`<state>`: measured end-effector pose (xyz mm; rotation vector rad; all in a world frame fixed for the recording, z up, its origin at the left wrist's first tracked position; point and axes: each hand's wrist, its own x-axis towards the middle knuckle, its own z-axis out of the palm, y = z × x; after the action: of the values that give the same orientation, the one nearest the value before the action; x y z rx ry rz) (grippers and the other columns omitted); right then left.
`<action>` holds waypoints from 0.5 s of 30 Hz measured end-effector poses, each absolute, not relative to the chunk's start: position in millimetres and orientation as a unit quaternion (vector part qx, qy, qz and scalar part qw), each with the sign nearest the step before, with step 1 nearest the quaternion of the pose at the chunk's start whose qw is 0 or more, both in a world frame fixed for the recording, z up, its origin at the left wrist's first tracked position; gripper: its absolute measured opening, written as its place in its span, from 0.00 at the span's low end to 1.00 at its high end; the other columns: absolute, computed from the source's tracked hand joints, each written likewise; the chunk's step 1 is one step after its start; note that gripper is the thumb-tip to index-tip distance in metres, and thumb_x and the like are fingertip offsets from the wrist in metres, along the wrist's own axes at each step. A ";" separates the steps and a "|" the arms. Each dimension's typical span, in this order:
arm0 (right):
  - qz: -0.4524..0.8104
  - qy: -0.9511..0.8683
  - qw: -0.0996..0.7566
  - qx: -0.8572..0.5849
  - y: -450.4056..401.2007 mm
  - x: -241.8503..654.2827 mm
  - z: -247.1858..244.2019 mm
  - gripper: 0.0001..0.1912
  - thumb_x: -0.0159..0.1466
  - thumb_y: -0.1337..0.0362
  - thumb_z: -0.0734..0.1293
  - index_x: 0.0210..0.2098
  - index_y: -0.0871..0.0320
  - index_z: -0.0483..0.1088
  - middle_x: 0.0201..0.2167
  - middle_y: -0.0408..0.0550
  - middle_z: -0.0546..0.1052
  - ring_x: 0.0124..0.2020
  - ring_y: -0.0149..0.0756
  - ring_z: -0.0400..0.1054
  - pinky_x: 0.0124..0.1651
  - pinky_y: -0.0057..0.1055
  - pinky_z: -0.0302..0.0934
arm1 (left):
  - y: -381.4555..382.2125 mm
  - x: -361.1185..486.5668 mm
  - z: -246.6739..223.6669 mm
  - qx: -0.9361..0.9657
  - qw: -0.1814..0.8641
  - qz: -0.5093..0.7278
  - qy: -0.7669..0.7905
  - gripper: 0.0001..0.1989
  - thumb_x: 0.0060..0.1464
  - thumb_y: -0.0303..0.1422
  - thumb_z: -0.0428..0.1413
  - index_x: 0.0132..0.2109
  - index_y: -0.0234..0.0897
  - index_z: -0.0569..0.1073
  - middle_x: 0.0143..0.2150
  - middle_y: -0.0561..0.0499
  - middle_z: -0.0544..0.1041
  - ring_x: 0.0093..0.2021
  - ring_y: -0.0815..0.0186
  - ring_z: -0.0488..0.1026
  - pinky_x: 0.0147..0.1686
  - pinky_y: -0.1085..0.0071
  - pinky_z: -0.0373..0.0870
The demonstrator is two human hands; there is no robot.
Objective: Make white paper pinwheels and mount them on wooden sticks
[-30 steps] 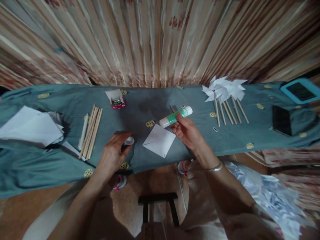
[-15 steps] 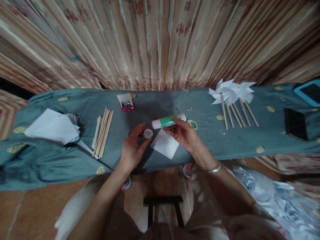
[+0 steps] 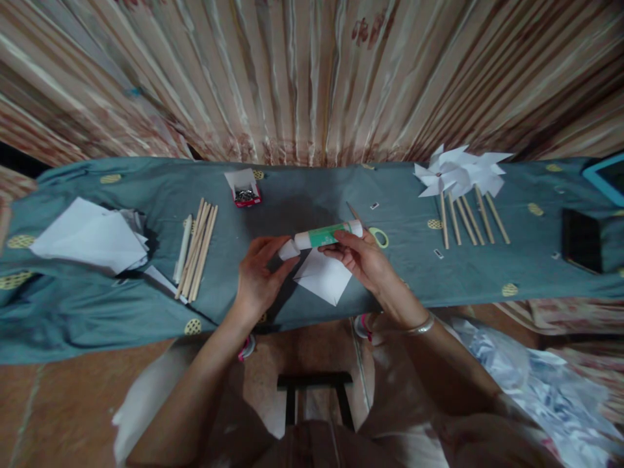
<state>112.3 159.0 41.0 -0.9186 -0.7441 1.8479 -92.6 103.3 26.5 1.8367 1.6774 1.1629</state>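
Observation:
A glue stick (image 3: 324,235) with a green label lies across the fingers of my right hand (image 3: 358,257), which is closed around its right half. My left hand (image 3: 258,273) pinches the white glue cap (image 3: 289,249) between thumb and fingers. The cap is at the left end of the glue stick; whether it is seated or only touching I cannot tell. Just below both hands, a white paper square (image 3: 324,278) with cut lines lies on the cloth. Scissors (image 3: 377,237) with a pale green handle rest beyond my right hand, partly hidden by it.
On the left lie a stack of white paper (image 3: 90,234), several wooden sticks (image 3: 203,250) and a white pen (image 3: 184,247). A small red box of metal pins (image 3: 246,195) stands open at the back. Paper pinwheels (image 3: 458,172) and a black phone (image 3: 581,240) are on the right.
My left hand has brought the cap up to the left end of the glue stick and turned it toward the stick. My right hand keeps its hold. The view has shifted slightly.

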 end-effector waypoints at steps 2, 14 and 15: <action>0.749 -0.306 0.452 -0.374 158.6 112.0 40.7 0.16 0.48 0.58 0.81 0.30 0.58 0.75 0.26 0.42 0.82 0.27 0.33 0.80 0.34 0.24 0.77 | 103.8 -92.6 25.0 0.658 0.195 0.419 0.595 0.17 0.58 0.43 0.61 0.51 0.40 0.79 0.46 0.48 0.78 0.45 0.61 0.76 0.49 0.63 0.75; 0.741 -0.324 0.427 -0.404 157.4 113.4 44.1 0.20 0.43 0.54 0.83 0.28 0.58 0.76 0.25 0.42 0.81 0.26 0.31 0.78 0.35 0.25 0.76 | 102.1 -96.7 24.7 0.706 0.145 0.383 0.578 0.18 0.62 0.43 0.57 0.54 0.40 0.76 0.49 0.46 0.77 0.49 0.59 0.75 0.50 0.61 0.75; 0.741 -0.328 0.422 -0.406 157.3 113.1 44.5 0.21 0.43 0.54 0.83 0.28 0.58 0.76 0.25 0.43 0.81 0.26 0.31 0.77 0.34 0.25 0.76 | 102.0 -97.0 24.7 0.713 0.137 0.382 0.572 0.17 0.63 0.43 0.57 0.55 0.40 0.76 0.49 0.46 0.77 0.49 0.59 0.75 0.50 0.61 0.75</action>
<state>113.1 157.3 44.5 -1.0157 -0.8208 1.8563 -97.0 102.0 24.7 2.0644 1.6554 1.1048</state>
